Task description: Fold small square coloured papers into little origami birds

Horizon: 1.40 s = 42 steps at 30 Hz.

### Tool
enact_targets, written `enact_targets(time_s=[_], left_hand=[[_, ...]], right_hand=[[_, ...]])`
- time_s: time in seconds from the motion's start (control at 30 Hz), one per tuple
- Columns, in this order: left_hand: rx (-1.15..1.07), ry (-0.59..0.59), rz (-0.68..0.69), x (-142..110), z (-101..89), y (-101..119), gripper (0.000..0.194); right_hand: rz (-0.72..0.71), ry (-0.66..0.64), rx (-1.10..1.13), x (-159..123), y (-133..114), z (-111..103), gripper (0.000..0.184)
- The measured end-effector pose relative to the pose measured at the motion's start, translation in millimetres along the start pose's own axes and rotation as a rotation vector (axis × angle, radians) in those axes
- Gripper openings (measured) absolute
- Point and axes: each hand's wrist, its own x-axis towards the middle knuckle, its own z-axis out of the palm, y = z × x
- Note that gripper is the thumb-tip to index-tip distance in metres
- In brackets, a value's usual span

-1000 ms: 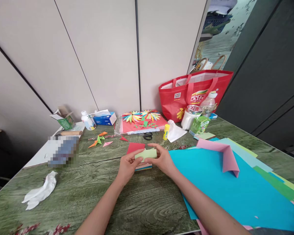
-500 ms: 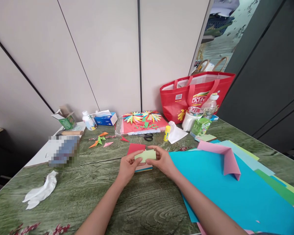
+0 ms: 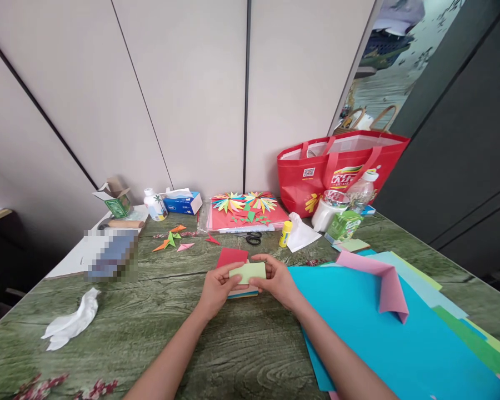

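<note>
A small pale green piece of paper (image 3: 248,273), apparently folded, is held level between both hands over the table. My left hand (image 3: 216,288) pinches its left end, thumb in front and fingers behind. At its right end my right hand (image 3: 280,282) grips it the same way. Behind and below the paper lies a stack of small coloured sheets with a red sheet (image 3: 232,256) showing at the top; my hands hide part of it. Folded orange, green and pink paper pieces (image 3: 185,247) lie beyond my left hand. Black scissors (image 3: 254,238) rest beyond the stack.
Large blue paper (image 3: 358,311) with a folded pink strip (image 3: 394,283) covers the right side. A yellow glue stick (image 3: 285,234), a red bag (image 3: 300,183) and a green box (image 3: 344,226) stand behind. Paper starbursts (image 3: 229,202) lie at the back; a crumpled tissue (image 3: 73,321) lies left.
The camera view has shifted slightly. My thumbs have moved toward the ends and lower edge of the green paper, so more of its face shows. Both hands still hold it.
</note>
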Motion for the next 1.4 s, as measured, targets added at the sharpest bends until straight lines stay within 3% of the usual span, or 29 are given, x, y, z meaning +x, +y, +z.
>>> enact_targets(time_s=[0.2, 0.47, 0.67, 0.9, 1.0, 1.1, 1.2, 1.4], left_hand=[[-0.026, 0.04, -0.045, 4, -5.5, -1, 0.044], [-0.035, 0.074, -0.078, 7, -13.5, -2, 0.041], [0.005, 0.141, -0.026, 8, -15.1, -5, 0.027], [0.031, 0.258, 0.026, 11, -17.5, 0, 0.029], [0.158, 0.306, 0.075, 11, -17.4, 4, 0.026], [0.214, 0.201, 0.049, 7, -10.7, 4, 0.027], [0.209, 0.104, 0.023, 3, -1.5, 0, 0.027], [0.279, 0.125, 0.035, 2, 0.1, -5, 0.024]], right_hand=[[0.037, -0.023, 0.106, 3, 2, -3, 0.045], [-0.047, -0.016, -0.141, 3, 6, 2, 0.037], [-0.114, -0.048, -0.168, 5, 11, 1, 0.036], [-0.199, 0.054, -0.289, 10, 14, -8, 0.032], [-0.173, 0.143, -0.201, 10, 12, -9, 0.032], [-0.132, 0.134, -0.098, 8, 7, -6, 0.043], [-0.09, 0.074, -0.137, 5, 8, 1, 0.051], [-0.077, 0.089, -0.286, -1, 11, 9, 0.033]])
